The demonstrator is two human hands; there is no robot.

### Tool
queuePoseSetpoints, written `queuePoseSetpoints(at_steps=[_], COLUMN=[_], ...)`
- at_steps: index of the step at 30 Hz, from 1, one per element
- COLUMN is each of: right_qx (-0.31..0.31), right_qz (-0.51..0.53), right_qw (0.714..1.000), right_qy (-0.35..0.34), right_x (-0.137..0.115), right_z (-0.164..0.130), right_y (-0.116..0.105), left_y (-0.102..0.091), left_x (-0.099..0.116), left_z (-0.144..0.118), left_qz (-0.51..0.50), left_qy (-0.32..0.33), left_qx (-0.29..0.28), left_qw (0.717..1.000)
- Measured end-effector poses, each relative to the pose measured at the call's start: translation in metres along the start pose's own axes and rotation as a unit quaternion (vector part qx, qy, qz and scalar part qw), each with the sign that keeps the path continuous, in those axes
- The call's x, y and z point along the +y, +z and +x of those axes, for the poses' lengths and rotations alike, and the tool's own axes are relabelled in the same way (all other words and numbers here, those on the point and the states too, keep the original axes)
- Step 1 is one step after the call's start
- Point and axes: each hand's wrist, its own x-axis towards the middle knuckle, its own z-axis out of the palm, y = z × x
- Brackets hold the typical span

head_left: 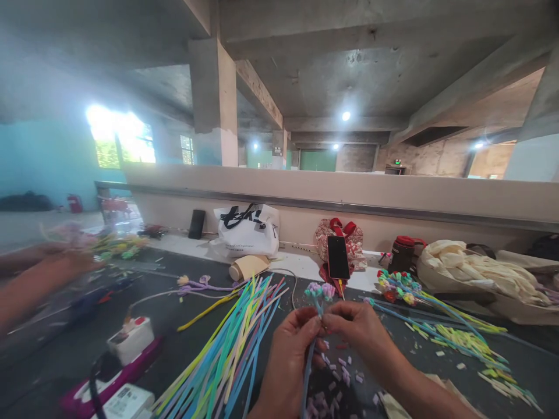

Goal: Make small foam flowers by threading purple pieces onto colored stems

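Near the front of the dark table, my left hand [289, 346] pinches the blue stem of a small pipe-cleaner flower [322, 292] with purple and teal blooms. My right hand [361, 326] is closed at the same spot, its fingertips pinching just below the blooms. A long blue stem [307, 372] runs down past my left palm. Exactly how the fingertips grip is partly hidden. Short purple cut pieces [343, 369] are scattered beneath my hands. Left of my left hand lies a fanned bundle of colourful pipe cleaners [222, 349].
Finished flowers [395, 288] and yellow-green clippings [463, 340] lie at right. A phone [338, 258] leans on a red patterned bag; a white bag [247, 235] and dark mug [402, 254] stand behind. A power strip [126, 372] sits front left. Another person's blurred hands [72, 262] are far left.
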Motion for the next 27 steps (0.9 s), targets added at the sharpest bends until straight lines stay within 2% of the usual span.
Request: queuePoseSetpoints(at_steps=[5, 12, 16, 22, 27], right_qx=[0.01, 0.005, 0.005, -0.001, 0.009], right_qz=[-0.063, -0.16, -0.141, -0.076, -0.085], right_qw=[0.998, 0.983, 0.985, 0.995, 0.995], right_qy=[-0.009, -0.094, -0.097, -0.061, -0.044], right_x=[-0.001, 0.008, 0.008, 0.003, 0.003], right_z=[0.002, 0.001, 0.0, 0.0, 0.001], right_y=[-0.001, -0.003, -0.002, 0.001, 0.003], left_y=[0.001, 0.001, 0.001, -0.001, -0.003], left_x=[-0.001, -0.001, -0.001, -0.002, -0.002], left_z=[0.001, -0.001, -0.001, 0.003, 0.006], left_qz=[-0.001, 0.022, 0.022, 0.002, 0.018], left_qy=[-0.012, 0.014, 0.016, 0.018, 0.016], left_qx=[0.004, -0.004, 0.008, 0.015, 0.033], left_qw=[1.0, 1.0, 1.0, 1.0, 0.999])
